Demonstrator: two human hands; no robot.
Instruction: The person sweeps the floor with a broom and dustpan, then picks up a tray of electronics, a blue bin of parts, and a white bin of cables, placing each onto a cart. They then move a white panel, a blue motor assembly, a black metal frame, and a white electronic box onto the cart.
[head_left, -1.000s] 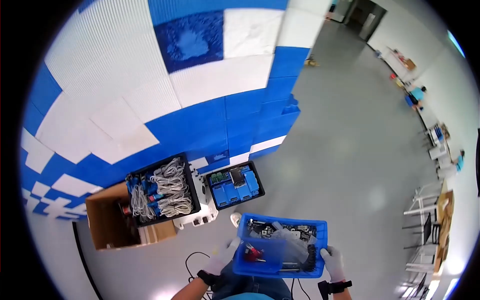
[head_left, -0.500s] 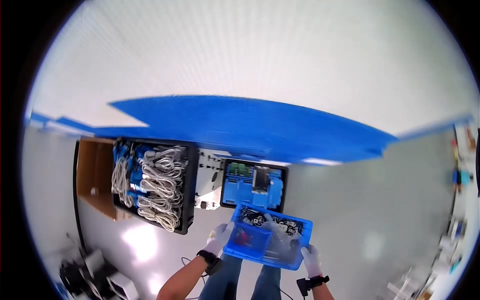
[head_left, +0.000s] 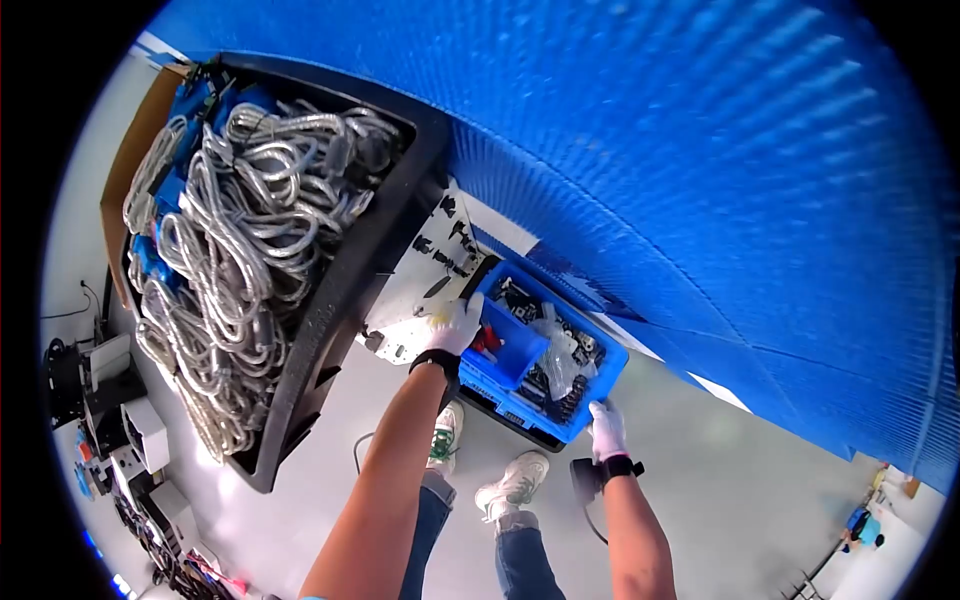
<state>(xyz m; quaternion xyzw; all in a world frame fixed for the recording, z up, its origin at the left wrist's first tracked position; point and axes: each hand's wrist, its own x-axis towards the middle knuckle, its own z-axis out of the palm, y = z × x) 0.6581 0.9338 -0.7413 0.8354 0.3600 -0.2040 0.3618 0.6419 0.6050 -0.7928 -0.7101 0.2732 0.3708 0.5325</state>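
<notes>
The left hand [head_left: 456, 326], white-gloved, is closing around the left rim of 1 rectangular blue plastic bin [head_left: 612, 366]; the right hand [head_left: 606, 430], also gloved, is gripping its near right corner. The bin is sitting over 1 black plastic tray [head_left: 527, 432], its rim showing along the near side; contact beneath is remaining hidden. Inside, 1 red-handled tool [head_left: 487, 341] is lying in a smaller blue compartment, and 1 clear plastic bag [head_left: 558, 358] is lying among small parts.

To the left, 1 large black plastic crate [head_left: 335, 295] is holding coiled silver-grey cables [head_left: 240, 240], with 1 brown cardboard box [head_left: 138, 170] standing just beside it. A blue-and-white corrugated wall [head_left: 690, 190] is bordering the bin's far side. The glossy grey floor [head_left: 700, 510] is reflecting light, and 2 white shoes [head_left: 516, 484] are standing on it. 1 person in blue [head_left: 866, 527] is appearing far right.
</notes>
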